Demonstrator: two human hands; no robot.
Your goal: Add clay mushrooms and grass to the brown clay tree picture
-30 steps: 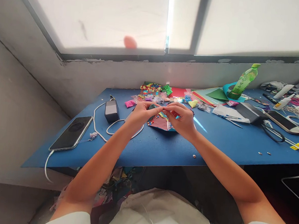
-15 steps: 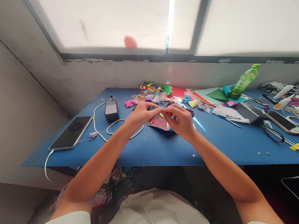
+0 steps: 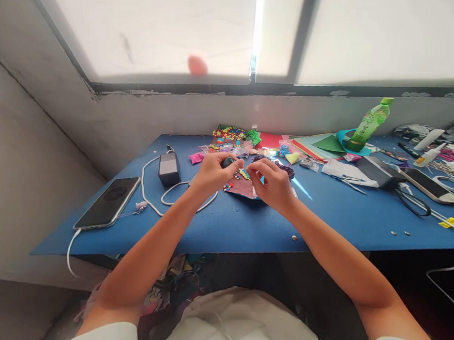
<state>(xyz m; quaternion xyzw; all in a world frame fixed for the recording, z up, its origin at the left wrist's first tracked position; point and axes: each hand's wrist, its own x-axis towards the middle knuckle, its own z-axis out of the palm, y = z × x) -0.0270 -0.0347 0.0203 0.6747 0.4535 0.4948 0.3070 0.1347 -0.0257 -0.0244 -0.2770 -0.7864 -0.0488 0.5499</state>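
My left hand (image 3: 213,172) is curled over the middle of the blue table (image 3: 246,223), its fingers closed round a small dark round object (image 3: 228,161). My right hand (image 3: 273,182) sits just to its right with fingers pinched together; what they pinch is too small to name. Between and under both hands lies a dark red sheet (image 3: 244,186) scattered with tiny coloured beads. Small packets of beads (image 3: 236,149) lie just behind the hands.
A phone (image 3: 108,202) on a white cable lies at the left, a black power adapter (image 3: 169,168) beside it. Coloured paper sheets (image 3: 310,142), a green bottle (image 3: 368,124), a second phone (image 3: 431,185), scissors (image 3: 415,199) and glue tubes fill the right. A wall and window stand behind.
Both hands have dropped slightly toward the red sheet and drawn a little apart; the fingertips no longer meet. The view has barely shifted.
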